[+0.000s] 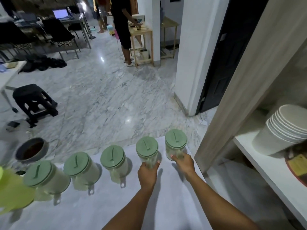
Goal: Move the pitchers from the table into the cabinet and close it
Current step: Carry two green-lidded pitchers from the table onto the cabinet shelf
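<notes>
On table, right end: left hand is gripping one pitcher by its handle, right hand is gripping the end pitcher likewise; both probably light, stiff plastic.

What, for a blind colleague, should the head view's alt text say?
The left-hand grip and right-hand grip hold the fourth pitcher and fifth pitcher from left in a row of five green-lidded ones on a white table. An open cabinet at right shelves stacked bowls.

Five pitchers in row on table; cabinet right, bowls inside.
</notes>
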